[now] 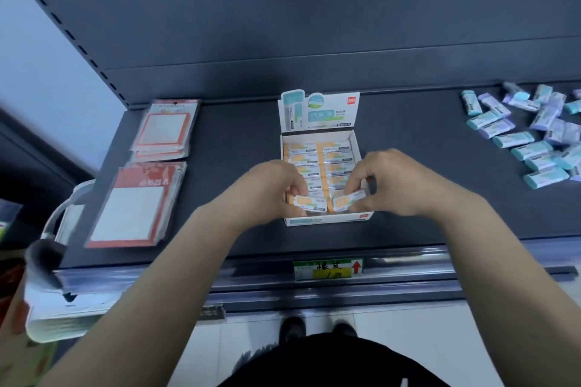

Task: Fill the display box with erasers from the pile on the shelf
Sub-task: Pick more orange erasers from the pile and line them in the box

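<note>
The display box [320,179] sat mid-shelf, two columns of orange-banded erasers nearly filling it. Both hands worked its near end, likely seating the last row. The left hand [276,188] pinched one eraser [309,200]; the right hand [390,182] pinched another [347,200]. A loose teal and purple pile [531,132] lay far right.

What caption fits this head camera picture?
Both hands, left hand and right hand, press orange erasers into the display box.
</note>
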Motion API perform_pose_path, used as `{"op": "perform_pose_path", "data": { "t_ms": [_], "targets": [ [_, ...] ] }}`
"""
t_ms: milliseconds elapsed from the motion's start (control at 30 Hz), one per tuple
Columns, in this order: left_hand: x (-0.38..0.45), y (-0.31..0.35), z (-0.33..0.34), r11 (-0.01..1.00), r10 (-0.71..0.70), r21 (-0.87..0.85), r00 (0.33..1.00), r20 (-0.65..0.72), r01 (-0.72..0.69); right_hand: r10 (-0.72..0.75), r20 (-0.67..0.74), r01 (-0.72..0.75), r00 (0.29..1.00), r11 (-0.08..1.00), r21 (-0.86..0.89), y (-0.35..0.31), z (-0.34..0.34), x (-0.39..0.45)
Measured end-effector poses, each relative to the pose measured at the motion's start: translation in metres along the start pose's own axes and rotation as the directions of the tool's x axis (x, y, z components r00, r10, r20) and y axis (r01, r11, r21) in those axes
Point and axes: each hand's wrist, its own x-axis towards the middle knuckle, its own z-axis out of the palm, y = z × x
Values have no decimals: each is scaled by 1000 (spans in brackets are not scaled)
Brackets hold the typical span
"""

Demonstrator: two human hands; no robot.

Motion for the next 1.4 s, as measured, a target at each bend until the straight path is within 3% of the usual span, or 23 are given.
{"op": "perform_pose_path", "data": {
  "t_ms": [367,700,1133,1267,1400],
  "targets": [
    [6,-3,-7,999,43,27,992,114,-47,-27,77,23,997,998,52,13,5,11],
    [12,5,1,998,7,65,997,71,-11,-80,63,68,995,982,174,25,11,12],
    [14,3,4,1000,-7,31,998,62,5,-9,43,6,999,997,76,20,21,15],
    [12,3,8,1000,11,19,1000,-2,-11,-3,11,2,1000,996,85,18,20,12],
    [13,8,3,997,45,-50,990,-135,-52,5,-151,17,989,990,143,15,13,5]
  ]
}}
